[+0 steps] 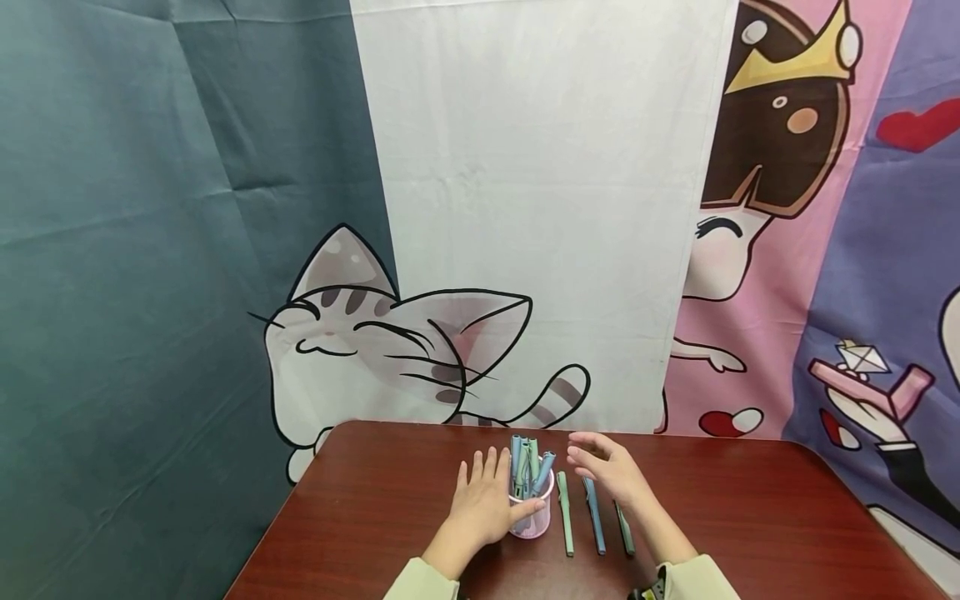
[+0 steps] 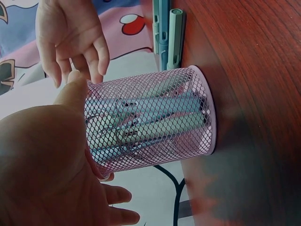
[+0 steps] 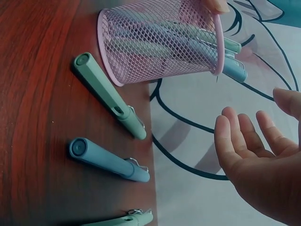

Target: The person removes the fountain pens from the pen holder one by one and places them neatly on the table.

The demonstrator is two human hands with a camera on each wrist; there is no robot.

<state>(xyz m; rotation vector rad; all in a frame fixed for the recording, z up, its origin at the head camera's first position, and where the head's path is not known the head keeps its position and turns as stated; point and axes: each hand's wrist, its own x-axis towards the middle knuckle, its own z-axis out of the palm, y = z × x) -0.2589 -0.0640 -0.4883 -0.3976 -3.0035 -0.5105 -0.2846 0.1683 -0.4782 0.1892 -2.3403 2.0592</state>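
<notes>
A pink mesh pen cup stands on the table, with several blue and green pens upright or leaning inside it. My left hand is against the cup's left side, fingers extended and spread, thumb near the rim in the left wrist view. To the cup's right lie a green pen, a blue pen and another green pen, side by side. Above these pens hovers my right hand, its fingers loosely bent and nothing held. In the right wrist view, the right hand is apart from the cup.
The reddish-brown wooden table has its far edge just beyond the cup and hands. Behind it hangs a cloth backdrop with a cartoon cat and other printed figures.
</notes>
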